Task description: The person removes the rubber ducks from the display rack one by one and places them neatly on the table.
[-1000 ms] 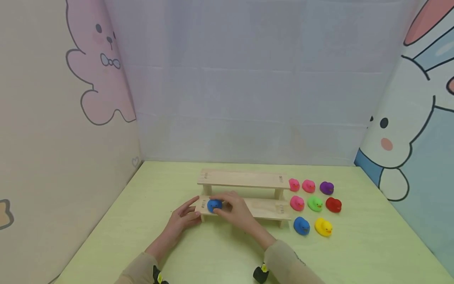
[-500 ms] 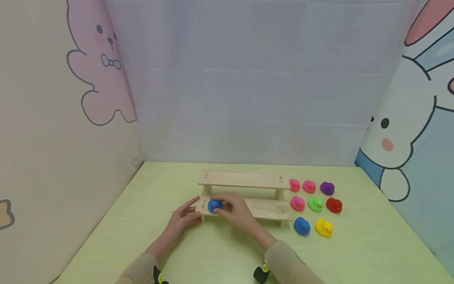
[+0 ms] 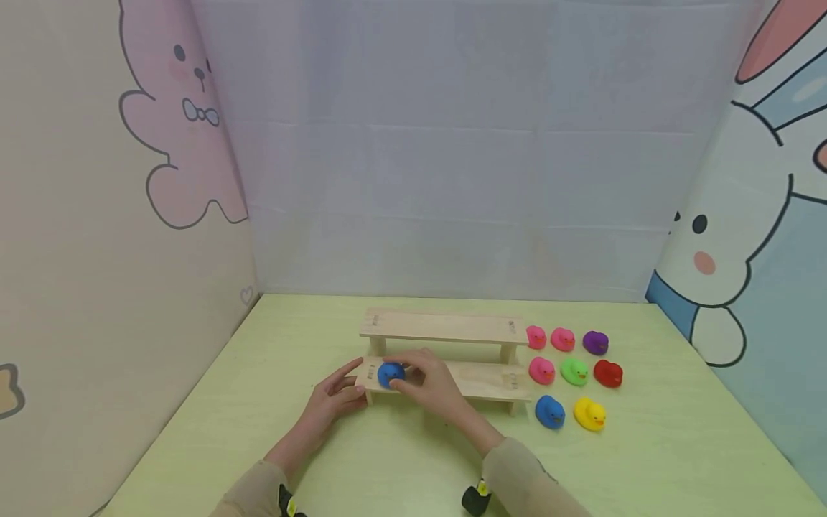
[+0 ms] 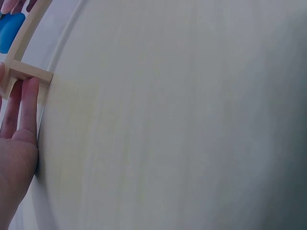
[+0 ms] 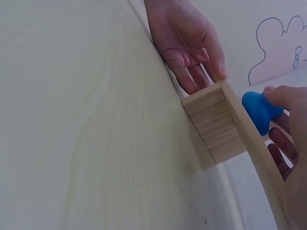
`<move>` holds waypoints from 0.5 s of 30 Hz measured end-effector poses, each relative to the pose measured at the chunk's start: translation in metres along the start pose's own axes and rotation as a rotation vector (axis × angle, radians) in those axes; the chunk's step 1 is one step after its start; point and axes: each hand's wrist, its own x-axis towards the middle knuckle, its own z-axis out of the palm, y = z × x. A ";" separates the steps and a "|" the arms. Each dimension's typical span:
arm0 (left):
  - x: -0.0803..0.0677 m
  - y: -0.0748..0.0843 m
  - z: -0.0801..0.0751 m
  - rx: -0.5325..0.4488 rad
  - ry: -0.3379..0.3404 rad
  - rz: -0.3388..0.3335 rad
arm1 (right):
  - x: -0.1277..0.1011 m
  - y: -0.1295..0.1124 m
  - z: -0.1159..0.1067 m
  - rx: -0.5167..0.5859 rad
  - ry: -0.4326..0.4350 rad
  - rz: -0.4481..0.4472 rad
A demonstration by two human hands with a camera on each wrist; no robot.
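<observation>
On the left end of the lower plank of a two-tier wooden stand [image 3: 478,380] sits a blue rubber duck [image 3: 390,375]. My right hand [image 3: 429,384] pinches this duck between thumb and fingers; the right wrist view shows the blue duck [image 5: 259,112] right at the plank's top. My left hand [image 3: 332,398] rests against the stand's left end. Its extended fingers [image 4: 29,108] touch the wooden leg [image 4: 31,72] in the left wrist view, while a fingertip reaches the plank's edge in the right wrist view.
Right of the stand are several more rubber ducks: pink ducks [image 3: 541,370], a purple one [image 3: 595,342], a green one [image 3: 574,371], a red one [image 3: 609,373], a second blue one [image 3: 550,412] and a yellow one [image 3: 590,414]. The upper plank [image 3: 446,325] rises behind the lower.
</observation>
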 end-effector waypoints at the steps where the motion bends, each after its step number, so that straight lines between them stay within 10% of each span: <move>1: 0.000 0.000 0.000 0.000 0.004 0.000 | 0.000 0.000 0.000 0.003 -0.004 0.003; 15: -0.002 0.001 0.001 0.008 0.005 -0.015 | -0.007 -0.007 -0.019 -0.104 -0.021 -0.045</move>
